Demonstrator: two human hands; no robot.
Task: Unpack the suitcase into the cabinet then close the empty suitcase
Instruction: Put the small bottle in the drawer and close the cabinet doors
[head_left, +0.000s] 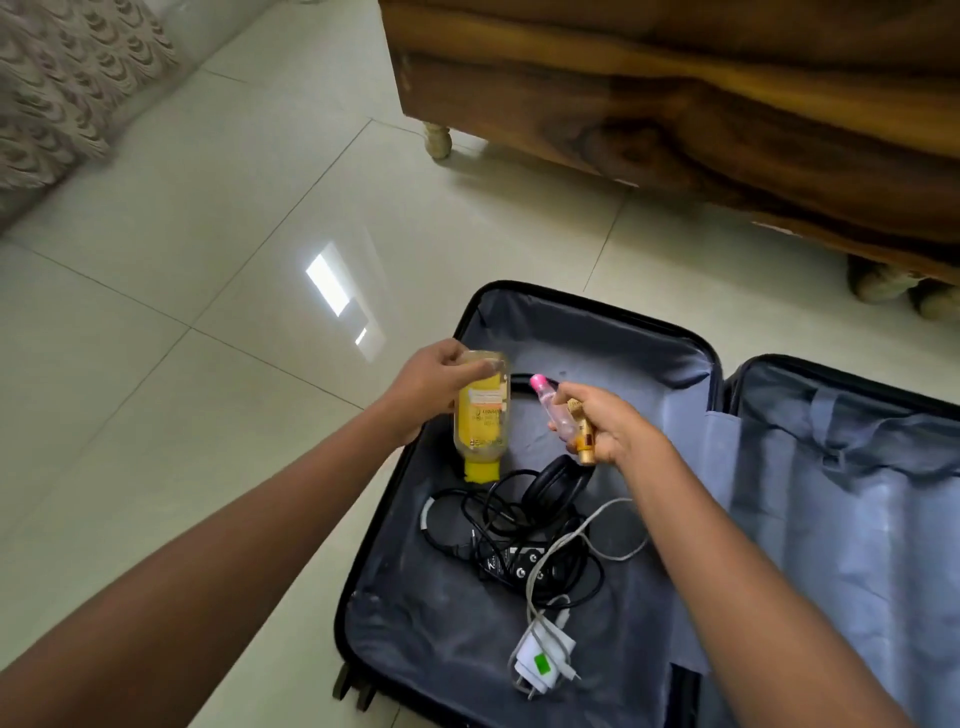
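Note:
An open dark suitcase (613, 322) with grey lining lies on the tiled floor. My left hand (426, 384) grips a yellow bottle (480, 415) upside down by its base, above the suitcase's left half. My right hand (608, 423) holds a small pink-capped bottle (551, 397) together with a small gold tube (584, 447). Below the hands, black headphones (553, 480), a tangle of black cables with an adapter (519, 564) and a white charger with its cable (540, 660) lie in the suitcase. The right half (852, 467) shows only lining.
A wooden cabinet (675, 93) on short turned legs stands just beyond the suitcase, at the upper right. A patterned fabric surface (62, 88) fills the upper left corner. Glossy floor tiles (234, 260) stretch to the left of the suitcase.

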